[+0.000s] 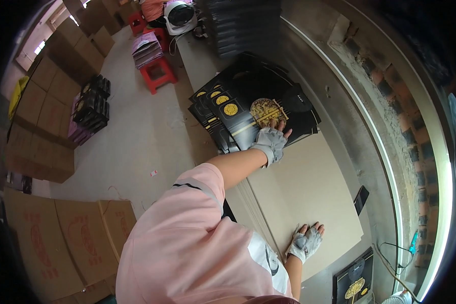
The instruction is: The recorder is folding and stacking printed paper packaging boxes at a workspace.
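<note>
My left hand (271, 143), in a grey-white glove with bare fingertips, reaches forward and lies flat on a black printed cardboard sheet (299, 109). That sheet shows a round picture of food and tops a fanned pile of similar black sheets (215, 109). Below it, my right hand (305, 243), gloved the same way, rests with its fingers spread on a stack of plain grey-beige cardboard sheets (299, 187). Neither hand is closed around anything. The far end of the plain stack lies under the black sheets.
A dark phone-like object (361, 199) lies by the stack's right edge, and another black printed piece (353, 281) is nearer me. Brown cartons (45, 96) line the left side. Red stools (158, 75) stand ahead, near a fan (180, 17) and another person (152, 9).
</note>
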The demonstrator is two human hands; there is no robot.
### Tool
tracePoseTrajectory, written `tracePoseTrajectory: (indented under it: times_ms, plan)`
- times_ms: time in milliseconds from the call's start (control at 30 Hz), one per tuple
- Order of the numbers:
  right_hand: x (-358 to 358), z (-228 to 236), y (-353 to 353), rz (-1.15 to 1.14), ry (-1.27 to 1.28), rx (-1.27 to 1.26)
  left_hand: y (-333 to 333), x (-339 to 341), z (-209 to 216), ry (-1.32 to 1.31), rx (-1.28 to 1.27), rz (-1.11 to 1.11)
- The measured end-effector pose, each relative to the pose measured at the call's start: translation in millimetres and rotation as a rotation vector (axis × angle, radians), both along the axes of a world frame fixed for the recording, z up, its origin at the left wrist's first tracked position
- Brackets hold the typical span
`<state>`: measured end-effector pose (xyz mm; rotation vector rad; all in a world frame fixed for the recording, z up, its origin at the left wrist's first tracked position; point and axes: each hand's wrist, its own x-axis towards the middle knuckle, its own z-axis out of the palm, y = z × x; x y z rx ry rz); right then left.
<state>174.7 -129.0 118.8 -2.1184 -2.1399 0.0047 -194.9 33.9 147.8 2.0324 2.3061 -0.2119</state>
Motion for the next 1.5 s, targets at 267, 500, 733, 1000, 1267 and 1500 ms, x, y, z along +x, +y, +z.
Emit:
tracePoseTrajectory:
  times_ms: [267,500,733,1000,1267,1500]
  plan:
    - [4,7,0,-0.05,0.029,-0.104,9,-17,-18,0.023,-0.109,-0.043]
    - [-1,5,6,-0.017,0.012,-0.072,18,-40,12,0.013,-0.152,-0.042]
    - [7,-6,8,-0.078,0.03,-0.127,23,-55,7,-0.01,-0.086,0.094]
    - [11,-3,5,-0.101,0.046,-0.147,33,-40,7,-0.03,-0.107,0.282]
    - [15,-6,5,-0.095,0.045,-0.12,-32,55,-44,-0.119,0.076,-0.207]
    - [15,-6,5,-0.062,0.053,-0.099,-42,55,-68,-0.386,0.129,-0.008]
